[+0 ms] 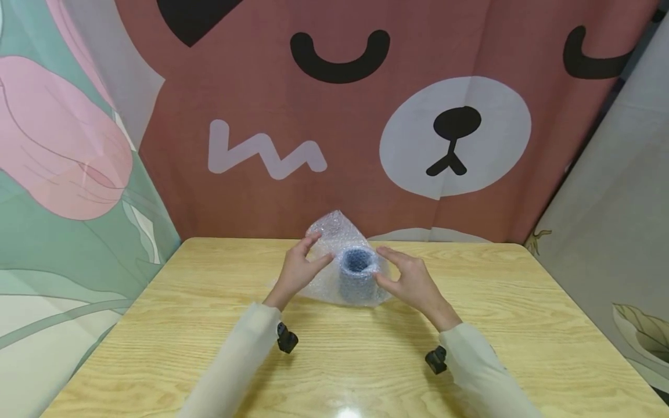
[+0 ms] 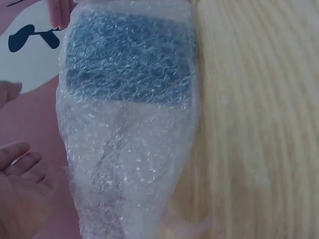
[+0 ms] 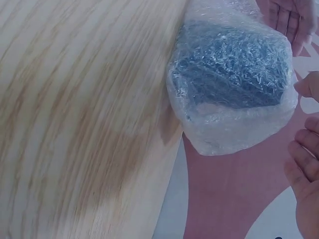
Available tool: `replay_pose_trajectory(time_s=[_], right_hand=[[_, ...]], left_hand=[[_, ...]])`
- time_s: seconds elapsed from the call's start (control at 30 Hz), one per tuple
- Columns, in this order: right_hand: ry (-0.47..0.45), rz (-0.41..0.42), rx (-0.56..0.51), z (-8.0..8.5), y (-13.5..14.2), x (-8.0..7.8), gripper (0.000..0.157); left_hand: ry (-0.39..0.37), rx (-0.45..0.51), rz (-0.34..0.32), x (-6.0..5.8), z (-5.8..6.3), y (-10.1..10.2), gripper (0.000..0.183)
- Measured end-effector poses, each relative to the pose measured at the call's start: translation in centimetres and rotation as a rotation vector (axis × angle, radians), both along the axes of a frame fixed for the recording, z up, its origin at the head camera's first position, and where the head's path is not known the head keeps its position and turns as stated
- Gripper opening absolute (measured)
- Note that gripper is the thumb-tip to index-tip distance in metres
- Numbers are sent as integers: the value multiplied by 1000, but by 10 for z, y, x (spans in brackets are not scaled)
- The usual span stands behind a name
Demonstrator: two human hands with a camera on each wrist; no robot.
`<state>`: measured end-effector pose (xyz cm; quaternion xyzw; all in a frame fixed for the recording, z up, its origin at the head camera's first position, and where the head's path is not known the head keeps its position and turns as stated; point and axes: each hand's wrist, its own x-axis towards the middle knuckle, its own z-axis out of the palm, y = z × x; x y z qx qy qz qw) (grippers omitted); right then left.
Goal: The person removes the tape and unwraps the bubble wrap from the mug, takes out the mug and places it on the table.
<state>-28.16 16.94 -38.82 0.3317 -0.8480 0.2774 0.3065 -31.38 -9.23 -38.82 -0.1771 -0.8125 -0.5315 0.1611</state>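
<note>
A blue open-topped cylinder [image 1: 358, 287], like a cup, stands upright on the table, wrapped in clear bubble wrap [image 1: 334, 229]. The loose wrap spreads to its left and behind it. My left hand [image 1: 299, 268] is left of the cylinder, over the loose wrap, with thumb and fingers spread. On the other side, my right hand [image 1: 416, 281] has its fingertips and thumb tip right at the cylinder's rim, neither hand curled round it. In the right wrist view, the right thumb [image 3: 308, 84] comes close beside the wrapped side [image 3: 234, 64].
The light wood-grain table [image 1: 334, 360] reaches back to a hanging cloth [image 1: 261, 203] printed with a bear face. More printed cloth hangs at the left [image 1: 63, 244] and the right [image 1: 601, 220]. A small black device [image 1: 286, 338] sits at the left wrist, another [image 1: 436, 360] at the right.
</note>
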Motion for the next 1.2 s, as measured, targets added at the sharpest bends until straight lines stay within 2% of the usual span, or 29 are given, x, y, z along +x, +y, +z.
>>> replay_pose_trajectory(time_s=[0.2, 0.47, 0.73, 0.93, 1.2], right_hand=[[73, 17, 59, -4, 2, -3, 45], [139, 58, 57, -9, 1, -6, 43], [154, 58, 51, -14, -3, -6, 39], [146, 53, 64, -16, -6, -6, 35], [163, 50, 94, -14, -6, -7, 30]], left_hand=[[-31, -71, -66, 3, -5, 6, 68], [-94, -106, -96, 6, -12, 12, 76], [-129, -102, -143, 9, -18, 17, 83], [-142, -95, -158, 10, -20, 20, 89], [-154, -134, -165, 10, -21, 22, 94]])
